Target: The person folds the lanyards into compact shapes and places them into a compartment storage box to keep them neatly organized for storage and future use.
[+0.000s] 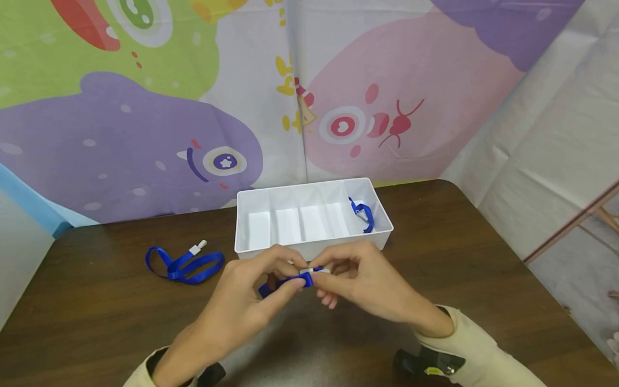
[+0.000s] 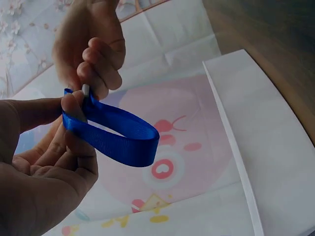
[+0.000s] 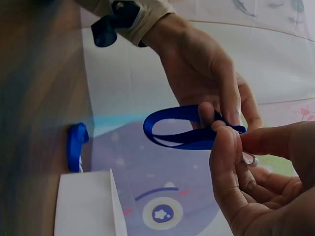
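Both hands meet in front of the white box, holding a blue lanyard whose strap is folded into a loop. My left hand pinches the strap between thumb and fingers. At the lanyard's clip end, my right hand pinches with thumb and index finger, its other fingers curled below. A pale clip peeks out under the right fingers in the right wrist view; most of it is hidden. The white box has several compartments, and another blue lanyard lies in the rightmost one.
On the dark wooden table, left of the box, lies a loosely coiled blue lanyard with a white clip. Behind the table hangs a cloth with cartoon creatures. A pale sheet hangs at the right.
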Tool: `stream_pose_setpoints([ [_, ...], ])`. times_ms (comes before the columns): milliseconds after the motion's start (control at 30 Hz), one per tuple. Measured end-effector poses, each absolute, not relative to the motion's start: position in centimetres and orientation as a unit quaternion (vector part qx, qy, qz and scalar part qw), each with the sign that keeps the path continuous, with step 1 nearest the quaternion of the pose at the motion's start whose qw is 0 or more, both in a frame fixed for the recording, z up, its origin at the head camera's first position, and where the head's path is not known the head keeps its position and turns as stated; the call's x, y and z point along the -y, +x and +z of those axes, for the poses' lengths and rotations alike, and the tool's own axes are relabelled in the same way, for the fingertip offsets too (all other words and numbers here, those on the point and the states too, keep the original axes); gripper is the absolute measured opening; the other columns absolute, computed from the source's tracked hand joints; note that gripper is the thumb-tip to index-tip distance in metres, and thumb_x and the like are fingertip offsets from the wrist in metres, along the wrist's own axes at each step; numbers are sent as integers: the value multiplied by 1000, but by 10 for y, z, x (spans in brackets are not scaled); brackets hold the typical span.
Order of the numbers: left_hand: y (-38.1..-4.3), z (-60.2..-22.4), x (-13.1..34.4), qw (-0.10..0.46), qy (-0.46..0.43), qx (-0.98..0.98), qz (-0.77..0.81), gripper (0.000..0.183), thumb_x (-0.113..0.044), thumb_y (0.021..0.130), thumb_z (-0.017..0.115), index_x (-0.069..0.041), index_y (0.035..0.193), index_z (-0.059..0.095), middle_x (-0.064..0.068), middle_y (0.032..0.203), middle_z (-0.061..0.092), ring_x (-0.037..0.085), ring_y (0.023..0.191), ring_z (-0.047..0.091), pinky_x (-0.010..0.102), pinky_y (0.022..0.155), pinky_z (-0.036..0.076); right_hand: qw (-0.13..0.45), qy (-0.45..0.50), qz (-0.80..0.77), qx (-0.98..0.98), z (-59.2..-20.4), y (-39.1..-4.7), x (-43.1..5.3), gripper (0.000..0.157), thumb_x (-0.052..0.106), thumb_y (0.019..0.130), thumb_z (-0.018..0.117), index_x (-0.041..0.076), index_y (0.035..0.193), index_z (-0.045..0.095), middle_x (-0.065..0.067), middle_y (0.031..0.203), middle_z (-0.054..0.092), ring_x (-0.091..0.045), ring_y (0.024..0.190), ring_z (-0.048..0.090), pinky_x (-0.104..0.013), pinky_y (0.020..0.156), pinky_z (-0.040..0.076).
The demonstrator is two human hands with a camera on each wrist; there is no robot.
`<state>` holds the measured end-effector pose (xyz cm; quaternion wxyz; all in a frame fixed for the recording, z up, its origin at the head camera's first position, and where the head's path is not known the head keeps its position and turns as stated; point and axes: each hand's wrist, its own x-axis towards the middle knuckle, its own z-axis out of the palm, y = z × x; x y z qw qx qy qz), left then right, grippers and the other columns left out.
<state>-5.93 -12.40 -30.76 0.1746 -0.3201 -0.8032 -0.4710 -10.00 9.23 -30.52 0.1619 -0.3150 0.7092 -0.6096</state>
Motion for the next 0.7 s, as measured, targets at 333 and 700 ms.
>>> stream_pose_setpoints([
  [333, -59, -311, 119, 207, -310, 820, -434, 23, 0, 87, 74, -12, 103, 63, -11, 78, 69, 1, 62, 52, 20, 55, 48, 170, -339, -598, -706, -306, -97, -91, 16, 14, 100, 61, 4, 96, 72, -9, 75, 66, -22, 61, 66, -42, 59, 59],
  [700, -61, -310, 125, 200, -287, 840, -416, 29, -7, 85, 78, -14, 110, 63, -13, 84, 70, 4, 76, 60, 28, 67, 50, 152, -333, -596, -715, -304, -98, -92, 11, 6, 98, 63, 0, 100, 72, -9, 75, 67, -21, 62, 66, -39, 59, 59],
])
